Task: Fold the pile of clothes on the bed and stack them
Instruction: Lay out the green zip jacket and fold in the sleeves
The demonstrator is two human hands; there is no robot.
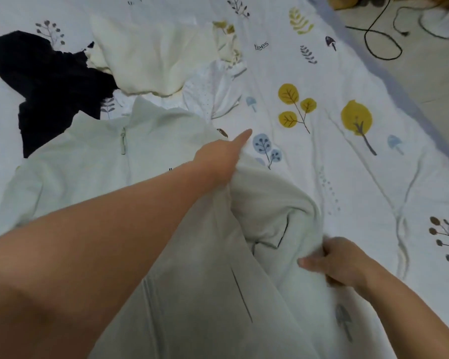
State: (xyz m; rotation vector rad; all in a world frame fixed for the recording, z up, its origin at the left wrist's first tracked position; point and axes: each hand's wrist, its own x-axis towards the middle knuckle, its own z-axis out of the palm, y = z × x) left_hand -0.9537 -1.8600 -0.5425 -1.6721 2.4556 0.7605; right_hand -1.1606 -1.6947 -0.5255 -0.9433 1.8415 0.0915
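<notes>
In the head view a pale green zip-neck pullover [151, 156] lay on the leaf-printed bedsheet [347, 177]. The left hand [218, 159] gripped a raised fold of the pullover's right side, forefinger straight. The right hand [329, 263] pinched the pullover's bunched lower edge. Beyond the pullover's collar lay a cream garment [151, 53] and a black garment [44, 84]
</notes>
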